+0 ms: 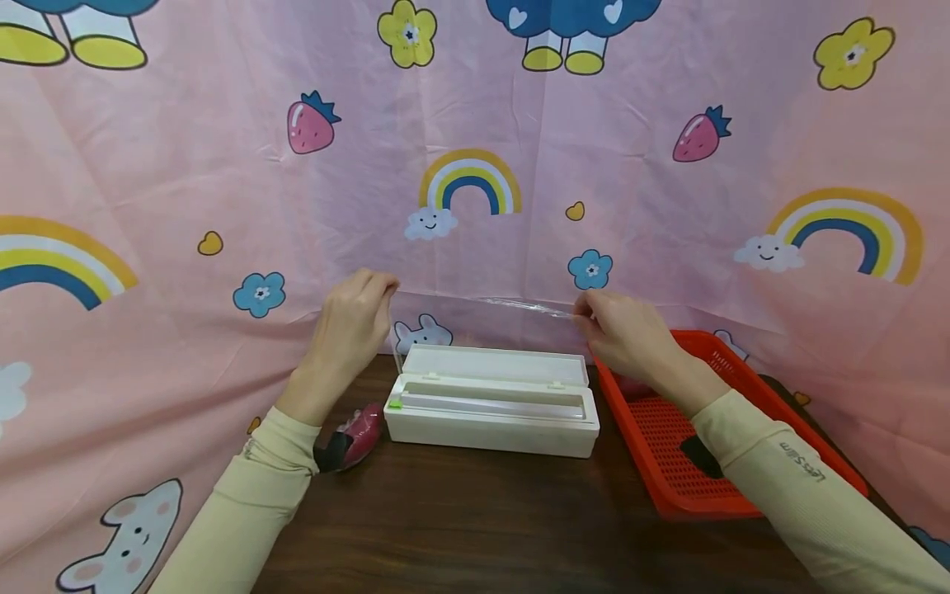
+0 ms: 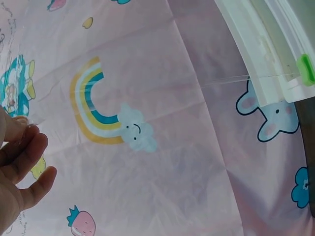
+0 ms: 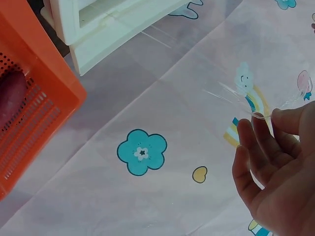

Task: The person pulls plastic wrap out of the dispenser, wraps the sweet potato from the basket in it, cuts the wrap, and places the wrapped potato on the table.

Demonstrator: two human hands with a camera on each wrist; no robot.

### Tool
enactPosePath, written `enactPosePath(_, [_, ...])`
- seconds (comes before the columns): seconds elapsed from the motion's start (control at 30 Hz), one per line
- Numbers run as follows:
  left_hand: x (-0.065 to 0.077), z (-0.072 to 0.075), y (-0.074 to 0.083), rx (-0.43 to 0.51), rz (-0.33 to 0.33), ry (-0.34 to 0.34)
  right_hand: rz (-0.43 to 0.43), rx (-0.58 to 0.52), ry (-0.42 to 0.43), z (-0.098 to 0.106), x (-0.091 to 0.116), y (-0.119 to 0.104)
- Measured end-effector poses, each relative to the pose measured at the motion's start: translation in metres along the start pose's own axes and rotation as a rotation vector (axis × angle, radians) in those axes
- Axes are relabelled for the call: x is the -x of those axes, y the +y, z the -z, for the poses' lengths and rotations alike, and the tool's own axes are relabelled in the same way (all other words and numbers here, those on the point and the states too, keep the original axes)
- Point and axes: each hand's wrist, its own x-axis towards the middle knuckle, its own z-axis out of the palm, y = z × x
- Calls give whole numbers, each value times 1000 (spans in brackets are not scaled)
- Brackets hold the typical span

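Note:
A sheet of clear plastic wrap (image 1: 529,306) is stretched between both hands above a white wrap dispenser box (image 1: 490,431), whose lid (image 1: 496,363) stands raised at the back. My left hand (image 1: 358,318) pinches one corner of the wrap between thumb and fingertips. The opposite corner is pinched by my right hand (image 1: 627,330). In the left wrist view the film runs down to the dispenser near its green slider (image 2: 306,70). Being transparent, most of the sheet is hard to make out.
A wrapped purplish-red item with a dark end (image 1: 359,437) lies left of the dispenser. On the right stands an orange-red basket (image 1: 653,470) holding a reddish-purple item (image 3: 12,96) and something black (image 1: 700,455). Behind the dark wooden table (image 1: 460,520) hangs a pink patterned cloth (image 1: 475,107).

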Motion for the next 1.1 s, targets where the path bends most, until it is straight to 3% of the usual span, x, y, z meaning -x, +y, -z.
enactPosePath(0.73, [1, 29, 20, -8, -70, -23, 12, 23, 19, 11, 15, -7])
enactPosePath(1.1, [12, 50, 32, 26, -136, -41, 44, 31, 21, 20, 34, -14])
